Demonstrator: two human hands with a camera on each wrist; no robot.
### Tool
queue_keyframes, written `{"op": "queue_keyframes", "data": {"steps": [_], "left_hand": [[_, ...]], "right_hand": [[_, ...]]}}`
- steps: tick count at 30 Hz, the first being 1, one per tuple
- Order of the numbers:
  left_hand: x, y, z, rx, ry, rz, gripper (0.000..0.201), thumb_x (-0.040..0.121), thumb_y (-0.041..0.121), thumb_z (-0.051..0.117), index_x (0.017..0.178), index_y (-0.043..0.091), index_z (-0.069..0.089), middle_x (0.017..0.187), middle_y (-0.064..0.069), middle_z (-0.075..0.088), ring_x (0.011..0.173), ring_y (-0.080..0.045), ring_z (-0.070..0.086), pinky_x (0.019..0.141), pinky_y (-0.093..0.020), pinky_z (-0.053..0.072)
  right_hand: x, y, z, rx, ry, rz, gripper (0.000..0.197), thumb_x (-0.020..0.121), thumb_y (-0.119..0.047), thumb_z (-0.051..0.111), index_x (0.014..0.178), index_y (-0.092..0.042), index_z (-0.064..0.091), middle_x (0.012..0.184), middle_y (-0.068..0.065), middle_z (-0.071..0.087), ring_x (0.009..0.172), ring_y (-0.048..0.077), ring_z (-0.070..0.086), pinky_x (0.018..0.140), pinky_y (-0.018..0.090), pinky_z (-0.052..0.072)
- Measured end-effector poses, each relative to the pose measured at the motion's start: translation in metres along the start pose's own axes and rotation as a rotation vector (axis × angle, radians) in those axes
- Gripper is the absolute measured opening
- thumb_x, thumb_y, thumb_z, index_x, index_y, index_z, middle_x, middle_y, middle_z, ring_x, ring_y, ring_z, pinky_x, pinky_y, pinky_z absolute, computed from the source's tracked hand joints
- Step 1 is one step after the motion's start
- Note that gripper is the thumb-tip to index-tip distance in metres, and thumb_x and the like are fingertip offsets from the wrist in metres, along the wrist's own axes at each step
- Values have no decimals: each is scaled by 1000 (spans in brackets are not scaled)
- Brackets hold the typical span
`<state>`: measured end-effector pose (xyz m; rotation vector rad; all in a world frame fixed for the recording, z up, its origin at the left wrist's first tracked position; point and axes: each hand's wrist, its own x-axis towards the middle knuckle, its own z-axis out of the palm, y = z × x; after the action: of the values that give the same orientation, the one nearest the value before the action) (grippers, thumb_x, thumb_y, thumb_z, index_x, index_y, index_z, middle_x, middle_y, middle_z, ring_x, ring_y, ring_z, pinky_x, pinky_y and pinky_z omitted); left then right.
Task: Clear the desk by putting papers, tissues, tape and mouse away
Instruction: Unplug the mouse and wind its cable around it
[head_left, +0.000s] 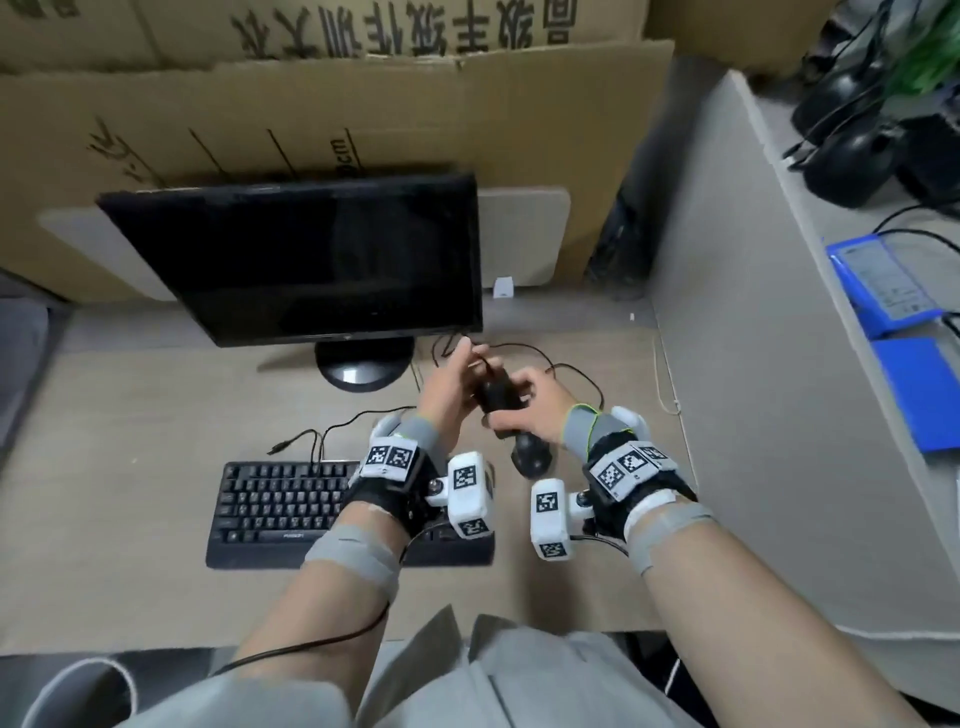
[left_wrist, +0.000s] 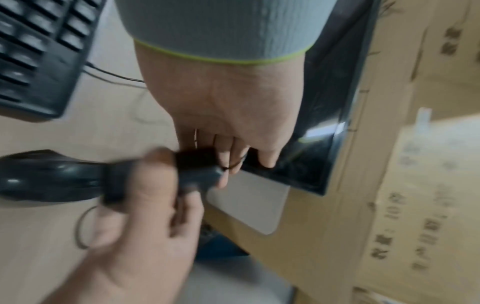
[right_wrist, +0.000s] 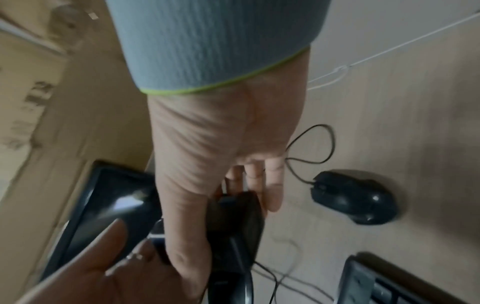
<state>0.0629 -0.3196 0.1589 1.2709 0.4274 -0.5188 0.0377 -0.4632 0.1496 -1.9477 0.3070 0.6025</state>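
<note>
Both of your hands meet above the desk (head_left: 156, 415), in front of the monitor (head_left: 311, 260), around a small black object (head_left: 496, 392). Your right hand (head_left: 524, 410) has its fingers curled round that object, and your left hand (head_left: 452, 384) pinches at its far end, where a thin black cable (head_left: 524, 351) runs off toward the monitor base. What the object is, you cannot tell from these views: it looks like a mouse or a wound bundle of cord, and motion blur smears it in both wrist views. A black mouse (right_wrist: 354, 196) lies on the desk just right of your hands, with its cord looped loosely beside it, so that item appears not yet put away. The keyboard (head_left: 291, 509) sits beneath your left forearm with its own cable trailing toward the monitor. No papers, tissues or tape show on the part of the desk in view, which suggests those steps are done, though the near edge is hidden by your arms and lap. By that reckoning you are late in the task, with the mouse and its cord left to deal with. No place to put things away is in view.
</note>
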Motion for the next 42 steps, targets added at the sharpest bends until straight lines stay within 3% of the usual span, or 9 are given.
{"op": "queue_keyframes", "data": {"steps": [6,11,13,16,22,26,30,35,42], "left_hand": [[-30,51,-73,130,33,53,32,95,16,46,75,4,69,56,-6,52,48,-19,51,58,-30,39],[-51,65,-124,313,-76,-30,37,88,15,51,56,8,67,52,-7,49,44,-22,47,59,-32,43],[-58,73,-129,347,-155,-38,34,89,19,51,62,7,66,54,-7,50,48,-22,50,61,-31,47],[-65,94,-147,357,-229,19,34,95,28,51,71,8,64,55,-4,52,49,-19,51,60,-30,48],[-53,119,-170,-123,-70,165,33,106,26,38,87,10,60,55,6,51,44,-7,44,42,-16,29],[-50,130,-174,-378,-55,192,21,103,16,42,102,4,60,86,-8,62,75,-19,60,63,-19,46],[-51,123,-150,46,-190,74,55,103,46,39,133,2,53,128,-12,62,119,-23,58,109,-37,39],[-65,116,-136,318,-432,-42,83,86,83,21,91,11,62,76,-10,60,60,-19,57,69,-28,47],[-77,128,-120,516,-421,10,84,80,90,15,80,17,56,54,0,49,44,-11,33,39,-22,17]], "right_hand": [[-6,-57,65,105,-90,45,62,87,-65,48,124,-15,56,123,4,62,108,23,60,100,43,46],[7,-93,94,-2,84,-239,65,86,3,50,142,-29,43,145,-6,42,133,14,40,110,32,34],[14,-98,105,-189,99,-295,57,86,-7,55,133,-39,51,147,-6,42,137,15,32,113,28,22],[16,-112,124,-364,259,-231,20,95,-36,49,103,-33,68,122,-9,47,115,16,34,99,22,23],[3,-118,139,21,113,-220,42,99,-33,47,63,-13,57,55,-2,59,56,16,57,66,31,47],[-12,-110,142,138,27,-111,27,95,-21,53,74,-11,66,49,3,38,39,13,33,42,20,31],[-38,-140,125,-117,5,-195,21,85,-33,64,73,-20,77,52,-1,45,42,12,32,41,19,27],[-48,-179,101,-217,98,-299,27,76,-28,68,56,-11,66,47,0,58,46,8,45,54,21,39],[-37,-155,74,165,531,-385,40,71,-34,83,64,-2,61,59,0,52,55,8,41,52,18,34]]}}
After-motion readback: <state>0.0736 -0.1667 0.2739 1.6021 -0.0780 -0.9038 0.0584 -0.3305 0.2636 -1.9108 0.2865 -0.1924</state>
